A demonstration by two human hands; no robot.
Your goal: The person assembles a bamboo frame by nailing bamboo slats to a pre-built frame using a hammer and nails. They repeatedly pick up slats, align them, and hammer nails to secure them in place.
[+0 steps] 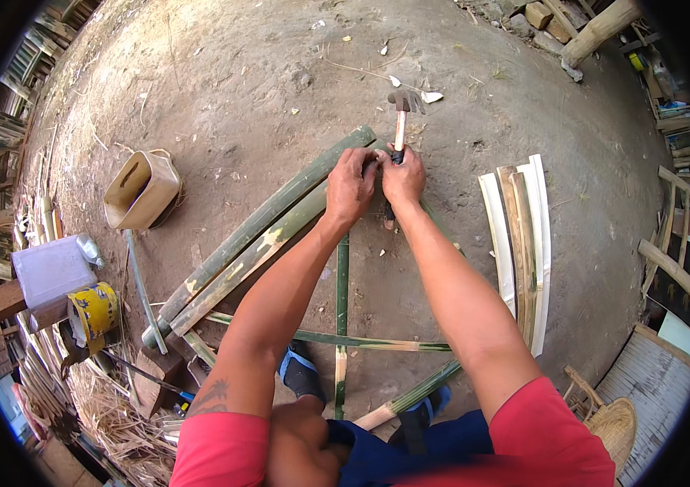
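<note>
Centrally, the hammer (401, 122) points away over the dirt ground (239, 73), its wooden handle gripped low in the closed right hand (403, 177). Just beside it, the left hand (350, 187) presses curled fingers onto the upper end of the green bamboo poles (263, 231). Pale split bamboo strips (519, 235) lie well apart to the right; a tan container (142, 189) sits left.

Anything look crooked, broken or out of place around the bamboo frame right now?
Nothing looks broken. The bamboo poles cross at uneven angles, and split slats lie loose beside them on the dirt. A tan jug lies tipped on its side. The right hand grips the hammer; the left hand presses the poles.
</note>
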